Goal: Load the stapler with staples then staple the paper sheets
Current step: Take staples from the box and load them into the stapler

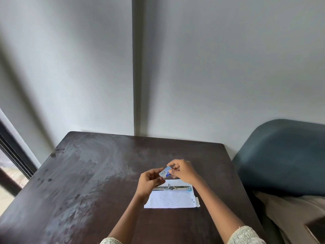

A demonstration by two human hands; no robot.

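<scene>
Both my hands hold a small blue and white staple box (pixel 165 171) above the table. My left hand (pixel 149 182) grips its lower left end and my right hand (pixel 182 170) pinches its upper right end. Just below them a metal stapler (pixel 174 188) lies swung open flat across the top of the white paper sheets (pixel 171 199), its blue end to the right. The sheets lie on the dark wooden table (pixel 98 182), with printed marks on top. Whether the box is open is hidden by my fingers.
The table's far edge meets a grey wall. A blue-grey padded chair (pixel 284 155) stands close to the table's right side, with beige cloth (pixel 288 213) in front of it. A dark window frame (pixel 12 152) runs along the left.
</scene>
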